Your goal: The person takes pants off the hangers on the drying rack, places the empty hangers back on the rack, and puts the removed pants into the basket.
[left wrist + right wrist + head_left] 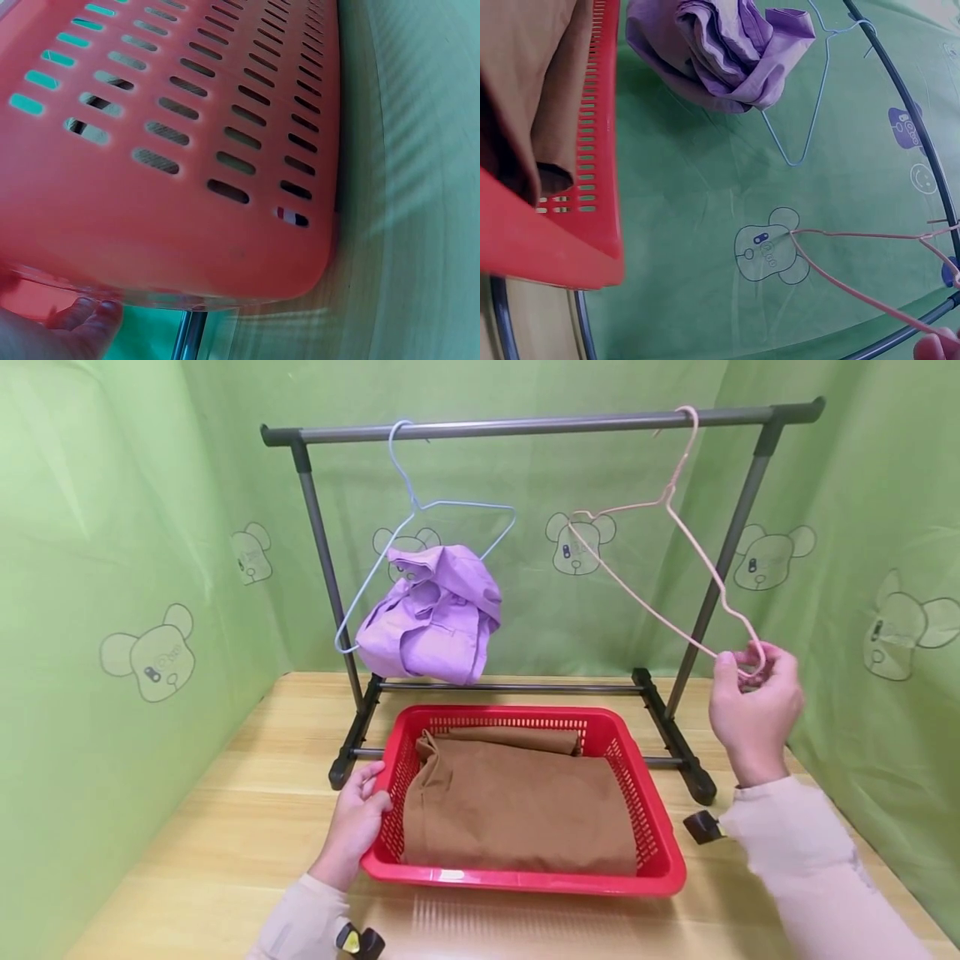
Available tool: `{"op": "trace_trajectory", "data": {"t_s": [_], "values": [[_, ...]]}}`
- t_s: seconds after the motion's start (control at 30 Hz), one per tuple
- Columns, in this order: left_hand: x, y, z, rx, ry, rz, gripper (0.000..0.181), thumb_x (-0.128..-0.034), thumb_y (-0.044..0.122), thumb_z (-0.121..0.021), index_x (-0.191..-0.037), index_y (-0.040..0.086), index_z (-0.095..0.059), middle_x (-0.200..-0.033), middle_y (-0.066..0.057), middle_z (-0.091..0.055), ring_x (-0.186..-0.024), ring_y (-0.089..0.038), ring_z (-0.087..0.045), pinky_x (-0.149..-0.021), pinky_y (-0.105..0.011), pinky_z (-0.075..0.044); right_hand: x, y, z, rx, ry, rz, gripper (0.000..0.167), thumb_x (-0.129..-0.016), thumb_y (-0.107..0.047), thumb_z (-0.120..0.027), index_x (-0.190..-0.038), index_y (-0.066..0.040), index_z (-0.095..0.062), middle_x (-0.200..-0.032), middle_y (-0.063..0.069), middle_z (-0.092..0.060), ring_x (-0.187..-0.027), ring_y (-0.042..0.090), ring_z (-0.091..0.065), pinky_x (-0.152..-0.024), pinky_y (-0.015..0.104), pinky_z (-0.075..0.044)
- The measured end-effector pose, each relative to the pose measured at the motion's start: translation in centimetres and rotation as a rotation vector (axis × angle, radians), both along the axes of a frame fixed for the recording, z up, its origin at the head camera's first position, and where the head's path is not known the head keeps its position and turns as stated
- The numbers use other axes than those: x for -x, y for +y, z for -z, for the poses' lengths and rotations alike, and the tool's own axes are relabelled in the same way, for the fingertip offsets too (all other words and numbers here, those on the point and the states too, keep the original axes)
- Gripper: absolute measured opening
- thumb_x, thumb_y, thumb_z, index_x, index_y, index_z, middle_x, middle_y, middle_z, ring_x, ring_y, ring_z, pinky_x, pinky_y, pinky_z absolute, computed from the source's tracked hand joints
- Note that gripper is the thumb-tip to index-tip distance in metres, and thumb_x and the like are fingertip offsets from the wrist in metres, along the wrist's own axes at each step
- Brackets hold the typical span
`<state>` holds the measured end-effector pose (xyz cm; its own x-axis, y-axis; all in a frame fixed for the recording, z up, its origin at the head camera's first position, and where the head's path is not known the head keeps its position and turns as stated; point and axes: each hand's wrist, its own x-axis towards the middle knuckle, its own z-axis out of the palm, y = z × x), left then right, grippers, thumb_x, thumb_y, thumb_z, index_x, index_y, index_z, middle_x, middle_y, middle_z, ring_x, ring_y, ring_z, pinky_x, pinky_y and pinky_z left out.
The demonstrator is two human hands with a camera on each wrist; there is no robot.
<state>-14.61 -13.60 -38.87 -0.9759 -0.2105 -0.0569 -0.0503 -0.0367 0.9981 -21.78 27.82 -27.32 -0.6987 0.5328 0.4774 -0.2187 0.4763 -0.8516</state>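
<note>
A pink hanger point(702, 553) hooks over the rack's bar, and my right hand point(757, 714) pinches its lower right corner; fingertips point(937, 346) show at the edge of the right wrist view. My left hand point(354, 822) grips the left rim of a red basket point(525, 881), thumb on the rim. Folded brown cloth point(525, 806) lies in the basket. In the left wrist view the basket's slotted side point(150, 217) fills much of the frame, with fingers point(86, 322) at its rim.
Behind the basket stands a dark metal rack point(547, 424). On its left a blue hanger point(367, 581) carries a bunched purple garment point(442, 618). Green curtains point(67, 610) with bear drawings surround the wooden table point(247, 802) on the left, back and right.
</note>
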Motion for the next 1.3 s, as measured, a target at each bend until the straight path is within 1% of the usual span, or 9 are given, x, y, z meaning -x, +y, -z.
{"op": "trace_trajectory", "data": {"t_s": [0.17, 0.4, 0.6, 0.73, 0.9, 1.0, 1.13, 1.2, 1.3], "values": [[0.1, 0.1, 0.1, -0.011, 0.002, 0.000, 0.059, -0.0763, -0.014, -0.042, -0.135, -0.007, -0.039, -0.134, -0.029, -0.050, -0.113, -0.034, -0.054, -0.082, -0.028, -0.048, -0.6, 0.1, 0.9, 0.069, 0.003, -0.033, 0.046, -0.096, -0.019, -0.056, -0.137, -0.012, -0.037, -0.118, -0.008, -0.049, -0.092, 0.003, -0.046, -0.084, 0.023, -0.040], [0.0, -0.1, 0.0, -0.003, 0.010, 0.004, 0.060, -0.0767, -0.014, -0.043, -0.136, -0.007, -0.038, -0.135, -0.030, -0.049, -0.114, -0.035, -0.054, -0.083, -0.029, -0.048, -1.2, 0.5, 2.3, 0.108, -0.032, -0.032, 0.050, -0.095, -0.016, -0.057, -0.139, -0.015, -0.033, -0.125, -0.007, -0.048, -0.092, 0.002, -0.047, -0.082, 0.020, -0.040], [-0.1, -0.1, 0.0, 0.003, 0.001, 0.001, 0.059, -0.0773, -0.013, -0.043, -0.136, -0.006, -0.038, -0.135, -0.029, -0.049, -0.113, -0.033, -0.054, -0.083, -0.029, -0.047, -1.9, 0.7, 3.7, 0.100, -0.096, -0.031, 0.053, -0.096, -0.018, -0.057, -0.141, -0.013, -0.032, -0.131, 0.000, -0.049, -0.092, 0.001, -0.047, -0.083, 0.020, -0.040], [-0.1, -0.1, 0.0, 0.000, -0.002, 0.001, 0.059, -0.0778, -0.012, -0.043, -0.136, -0.005, -0.038, -0.135, -0.028, -0.049, -0.113, -0.033, -0.054, -0.083, -0.030, -0.047, -2.4, 0.9, 4.7, 0.107, -0.147, -0.051, 0.057, -0.096, -0.019, -0.058, -0.144, -0.013, -0.028, -0.138, 0.007, -0.047, -0.093, 0.001, -0.048, -0.087, 0.022, -0.042], [-0.1, -0.1, 0.0, -0.005, -0.001, -0.002, 0.059, -0.0786, -0.012, -0.044, -0.137, -0.005, -0.038, -0.136, -0.029, -0.048, -0.113, -0.034, -0.054, -0.084, -0.033, -0.048, -2.8, 1.1, 5.7, 0.119, -0.236, -0.088, 0.062, -0.097, -0.023, -0.057, -0.148, -0.014, -0.022, -0.147, 0.009, -0.041, -0.108, 0.011, -0.050, -0.095, 0.024, -0.042], [-0.1, -0.1, 0.0, -0.001, -0.001, -0.004, 0.058, -0.0786, -0.012, -0.044, -0.136, -0.005, -0.039, -0.135, -0.029, -0.049, -0.112, -0.034, -0.054, -0.083, -0.031, -0.048, -3.2, 0.9, 6.4, 0.118, -0.295, -0.113, 0.067, -0.098, -0.028, -0.056, -0.151, -0.015, -0.017, -0.151, 0.010, -0.037, -0.116, 0.016, -0.048, -0.092, 0.020, -0.044], [-0.1, -0.1, 0.1, -0.003, 0.002, -0.007, 0.058, -0.0778, -0.013, -0.044, -0.135, -0.005, -0.039, -0.135, -0.029, -0.049, -0.112, -0.033, -0.054, -0.081, -0.029, -0.048, -3.9, 0.5, 7.4, 0.140, -0.350, -0.179, 0.073, -0.099, -0.032, -0.054, -0.153, -0.013, -0.009, -0.152, 0.014, -0.033, -0.118, 0.019, -0.047, -0.081, 0.012, -0.044], [-0.1, -0.1, 0.2, -0.004, 0.003, -0.009, 0.059, -0.0772, -0.013, -0.044, -0.135, -0.005, -0.039, -0.135, -0.029, -0.049, -0.111, -0.034, -0.055, -0.080, -0.029, -0.048, -4.2, 0.2, 7.9, 0.181, -0.360, -0.227, 0.075, -0.099, -0.033, -0.054, -0.154, -0.012, -0.006, -0.153, 0.018, -0.030, -0.119, 0.020, -0.046, -0.078, 0.009, -0.044], [0.0, -0.1, 0.2, 0.002, 0.004, -0.009, 0.058, -0.0770, -0.013, -0.044, -0.135, -0.005, -0.040, -0.133, -0.029, -0.050, -0.110, -0.033, -0.055, -0.080, -0.028, -0.048, -4.6, -0.2, 8.7, 0.257, -0.364, -0.292, 0.076, -0.099, -0.033, -0.053, -0.154, -0.009, -0.006, -0.154, 0.022, -0.027, -0.118, 0.017, -0.048, -0.079, 0.009, -0.045]]}}
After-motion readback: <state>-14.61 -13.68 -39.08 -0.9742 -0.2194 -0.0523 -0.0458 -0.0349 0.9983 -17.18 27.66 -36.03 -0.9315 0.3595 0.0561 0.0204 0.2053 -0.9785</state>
